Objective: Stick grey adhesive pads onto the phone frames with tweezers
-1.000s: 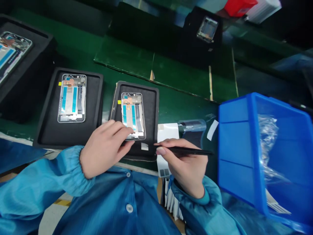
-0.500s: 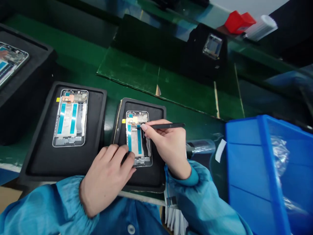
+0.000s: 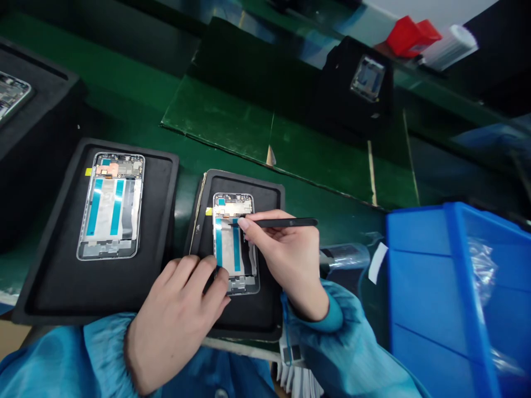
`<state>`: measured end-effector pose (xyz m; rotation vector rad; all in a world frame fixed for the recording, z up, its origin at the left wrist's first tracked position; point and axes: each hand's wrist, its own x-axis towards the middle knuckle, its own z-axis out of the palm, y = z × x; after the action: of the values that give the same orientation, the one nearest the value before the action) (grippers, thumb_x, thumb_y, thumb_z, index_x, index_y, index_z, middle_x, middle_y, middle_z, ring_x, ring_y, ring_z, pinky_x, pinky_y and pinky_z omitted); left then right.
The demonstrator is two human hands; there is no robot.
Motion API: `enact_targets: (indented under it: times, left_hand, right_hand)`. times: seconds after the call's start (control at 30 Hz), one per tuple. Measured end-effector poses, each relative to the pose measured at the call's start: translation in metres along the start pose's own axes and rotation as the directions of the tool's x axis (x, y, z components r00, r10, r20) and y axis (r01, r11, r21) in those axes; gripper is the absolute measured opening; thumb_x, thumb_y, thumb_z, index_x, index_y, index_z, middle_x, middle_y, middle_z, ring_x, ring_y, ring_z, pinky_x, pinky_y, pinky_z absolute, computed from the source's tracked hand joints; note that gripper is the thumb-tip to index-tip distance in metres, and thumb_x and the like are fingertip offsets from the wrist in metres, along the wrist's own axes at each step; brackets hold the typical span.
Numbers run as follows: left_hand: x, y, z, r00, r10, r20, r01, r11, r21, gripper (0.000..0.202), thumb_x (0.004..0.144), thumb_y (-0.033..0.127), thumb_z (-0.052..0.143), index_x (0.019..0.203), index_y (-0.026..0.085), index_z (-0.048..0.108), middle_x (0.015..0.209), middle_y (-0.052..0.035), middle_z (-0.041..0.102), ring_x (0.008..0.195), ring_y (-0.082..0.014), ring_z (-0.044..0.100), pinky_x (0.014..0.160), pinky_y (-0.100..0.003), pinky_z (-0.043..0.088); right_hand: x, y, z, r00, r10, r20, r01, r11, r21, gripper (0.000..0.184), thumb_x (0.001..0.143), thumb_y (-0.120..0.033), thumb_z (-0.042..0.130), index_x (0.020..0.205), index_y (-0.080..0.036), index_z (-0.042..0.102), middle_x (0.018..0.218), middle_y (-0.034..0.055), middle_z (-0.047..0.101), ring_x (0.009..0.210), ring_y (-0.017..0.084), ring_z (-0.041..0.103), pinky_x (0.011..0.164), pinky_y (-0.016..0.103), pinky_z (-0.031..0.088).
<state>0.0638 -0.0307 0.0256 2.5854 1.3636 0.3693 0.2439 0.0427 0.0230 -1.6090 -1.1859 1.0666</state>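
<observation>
An opened phone (image 3: 226,243) lies in the right-hand black tray (image 3: 269,318), its circuit board and blue strips exposed. My right hand (image 3: 286,249) pinches black tweezers (image 3: 290,222). Their thin tip is over the phone's inside just below the board; whether it touches cannot be made out. My left hand (image 3: 178,315) rests with curled fingers at the phone's lower left edge, holding it against the tray. A yellow tab (image 3: 208,211) sticks out at the phone's upper left side.
A second opened phone (image 3: 110,207) lies in another black tray (image 3: 103,287) on the left. Further left, a raised black tray (image 3: 41,66) bears part of another phone. A blue bin (image 3: 423,287) with clear plastic stands right. Another device (image 3: 368,77) sits on a black stack behind.
The camera view has shifted a little, so the trays sit slightly lower or further left. Both hands keep nearly the same places on the phone, with the tweezers still in the right hand.
</observation>
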Motion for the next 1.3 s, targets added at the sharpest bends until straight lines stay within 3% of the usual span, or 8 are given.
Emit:
enact_targets:
  times: [0.63, 0.9, 1.1, 1.3]
  left_hand:
    - [0.004, -0.002, -0.005, 1.0, -0.01, -0.02, 0.009, 0.999, -0.052, 0.027, 0.096, 0.032, 0.056, 0.116, 0.016, 0.063, 0.112, -0.0099, 0.064, 0.096, -0.0268, 0.053, 0.079, -0.041, 0.044]
    - [0.038, -0.003, -0.005, 0.984, -0.171, -0.042, 0.176, 0.965, 0.194, 0.039, 0.095, 0.017, 0.053, 0.134, 0.014, 0.059, 0.126, -0.009, 0.065, 0.1, -0.0275, 0.055, 0.077, -0.042, 0.046]
    - [0.038, -0.001, 0.003, 0.985, -0.17, -0.016, 0.166, 0.939, 0.3, 0.043, 0.096, 0.018, 0.049, 0.139, 0.016, 0.057, 0.134, -0.0079, 0.063, 0.103, -0.0282, 0.055, 0.079, -0.044, 0.046]
    - [0.04, -0.002, 0.004, 0.992, -0.124, -0.025, 0.126, 0.944, 0.305, 0.044, 0.099, 0.019, 0.042, 0.14, 0.017, 0.056, 0.135, -0.0102, 0.062, 0.11, -0.0287, 0.055, 0.089, -0.046, 0.046]
  right_hand:
    - [-0.001, 0.005, -0.001, 0.994, -0.105, -0.004, 0.103, 0.986, -0.135, 0.012, 0.077, -0.03, 0.083, 0.079, -0.019, 0.077, 0.075, 0.0025, 0.078, 0.06, 0.015, 0.072, 0.053, 0.022, 0.057]
    - [-0.001, 0.009, -0.002, 0.992, -0.128, 0.013, 0.128, 0.978, -0.164, 0.014, 0.078, -0.031, 0.081, 0.081, -0.019, 0.077, 0.076, 0.0044, 0.078, 0.062, 0.018, 0.073, 0.055, 0.026, 0.058]
    - [-0.001, 0.01, -0.002, 0.987, -0.161, 0.018, 0.162, 0.97, -0.179, 0.014, 0.078, -0.032, 0.081, 0.08, -0.019, 0.076, 0.08, 0.0053, 0.079, 0.07, 0.021, 0.076, 0.064, 0.029, 0.061]
    - [-0.014, 0.007, -0.016, 0.984, -0.133, -0.116, 0.134, 0.991, 0.003, 0.015, 0.075, -0.03, 0.083, 0.082, -0.019, 0.077, 0.083, 0.0044, 0.079, 0.073, 0.02, 0.076, 0.067, 0.029, 0.063]
